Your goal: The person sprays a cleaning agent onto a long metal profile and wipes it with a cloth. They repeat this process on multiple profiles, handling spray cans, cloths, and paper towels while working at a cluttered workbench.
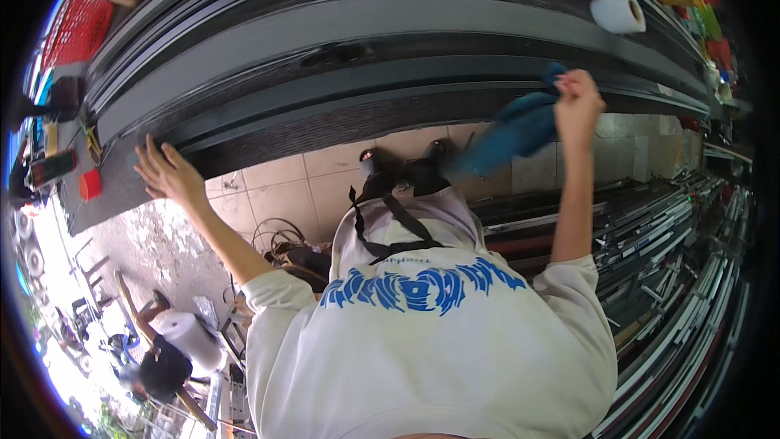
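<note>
A blue cloth [508, 134] trails from the right hand's [578, 106] pinch at the near edge of long dark profiles [325, 28]; the left hand [169, 172], well apart, spreads at their left end. Handling cloth seems the current step; moving it probably calls for a firm pinch. Tiled floor [280, 191] leaves room before stacked bars [658, 244].

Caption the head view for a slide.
Right hand holding a blue cloth, left hand spread at the bench's left end.

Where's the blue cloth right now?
In the head view, the blue cloth is right of the middle, hanging from the person's right hand near the close edge of the long dark bars.
</note>
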`<state>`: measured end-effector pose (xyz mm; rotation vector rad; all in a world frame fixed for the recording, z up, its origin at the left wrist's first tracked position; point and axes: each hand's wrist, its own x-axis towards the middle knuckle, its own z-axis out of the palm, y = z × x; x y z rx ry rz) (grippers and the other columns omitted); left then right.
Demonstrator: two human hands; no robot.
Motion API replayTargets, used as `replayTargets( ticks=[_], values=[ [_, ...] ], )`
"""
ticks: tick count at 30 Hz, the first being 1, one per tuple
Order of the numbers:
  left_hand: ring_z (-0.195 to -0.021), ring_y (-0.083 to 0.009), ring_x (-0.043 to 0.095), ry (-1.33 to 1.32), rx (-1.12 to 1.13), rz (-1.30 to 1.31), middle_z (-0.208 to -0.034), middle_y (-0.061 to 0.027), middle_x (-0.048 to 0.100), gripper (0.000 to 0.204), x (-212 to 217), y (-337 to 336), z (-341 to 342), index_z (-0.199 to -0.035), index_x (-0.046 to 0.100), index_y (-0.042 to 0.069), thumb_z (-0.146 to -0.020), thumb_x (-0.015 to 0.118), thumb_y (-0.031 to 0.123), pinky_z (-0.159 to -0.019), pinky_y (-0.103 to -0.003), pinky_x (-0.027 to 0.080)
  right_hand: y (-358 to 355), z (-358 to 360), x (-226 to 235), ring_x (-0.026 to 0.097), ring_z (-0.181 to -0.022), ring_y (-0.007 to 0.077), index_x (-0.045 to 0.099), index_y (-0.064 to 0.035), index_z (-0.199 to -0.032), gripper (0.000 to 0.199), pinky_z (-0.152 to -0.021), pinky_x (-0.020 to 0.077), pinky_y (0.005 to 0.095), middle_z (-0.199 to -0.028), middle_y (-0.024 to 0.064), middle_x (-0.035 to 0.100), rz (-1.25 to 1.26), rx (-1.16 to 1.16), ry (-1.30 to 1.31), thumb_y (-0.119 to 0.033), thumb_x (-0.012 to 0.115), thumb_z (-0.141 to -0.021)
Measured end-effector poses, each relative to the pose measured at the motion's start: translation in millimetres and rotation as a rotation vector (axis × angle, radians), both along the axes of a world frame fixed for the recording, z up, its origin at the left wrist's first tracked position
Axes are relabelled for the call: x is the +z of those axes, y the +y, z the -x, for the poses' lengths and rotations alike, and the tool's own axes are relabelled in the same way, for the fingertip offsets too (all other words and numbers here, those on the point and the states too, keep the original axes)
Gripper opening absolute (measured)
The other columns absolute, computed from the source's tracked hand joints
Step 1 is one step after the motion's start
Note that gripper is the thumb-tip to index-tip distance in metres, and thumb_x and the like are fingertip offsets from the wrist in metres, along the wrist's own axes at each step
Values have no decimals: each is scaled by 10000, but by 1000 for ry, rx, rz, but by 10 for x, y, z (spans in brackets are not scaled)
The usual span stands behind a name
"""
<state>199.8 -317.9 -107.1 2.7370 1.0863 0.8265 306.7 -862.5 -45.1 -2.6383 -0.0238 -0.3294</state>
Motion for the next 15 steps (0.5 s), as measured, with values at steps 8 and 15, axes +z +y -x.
replayTargets(
  ticks=[8,15],
  values=[
    [-1525,-343,163,-53,-79,11,-1634,-39,275,611,-204,146,36,-1576,287,213,-1056,214,526,-1191,-648,51,1452,388,-13,635,-778,344,568,-33,-850,163,-682,512,417,-770,136,613,-33,233,-201,120,579,-794],
    [-1524,-345,166,-97,-65,34,-1624,-62,288,591,-134,43,-20,-1566,305,196,-1059,230,492,-1188,-653,35,2222,507,-29,605,-750,325,554,-32,-864,214,-655,474,446,-761,116,586,-143,431,-160,132,569,-727]
  ],
)
